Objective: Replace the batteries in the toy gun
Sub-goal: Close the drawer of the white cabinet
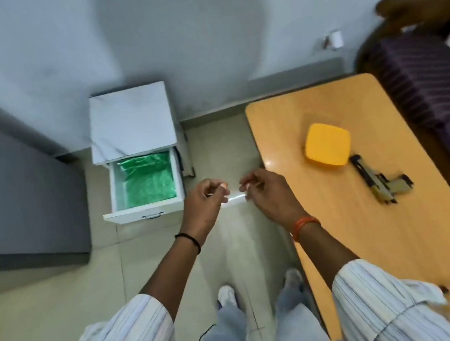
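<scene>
The tan and black toy gun (380,180) lies on the wooden table (377,234) at the right, beside a yellow box (327,144). Over the floor, left of the table, my left hand (205,203) and my right hand (266,193) pinch the two ends of a small clear plastic packet (234,199) stretched between them. The packet is blurred and I cannot tell what is inside it.
A white drawer unit (131,126) stands on the floor against the wall, its top drawer pulled out and lined with green plastic (148,180). A grey cabinet (13,191) is at the left, a purple-covered bed (441,80) at the right. My feet are on the tiled floor below.
</scene>
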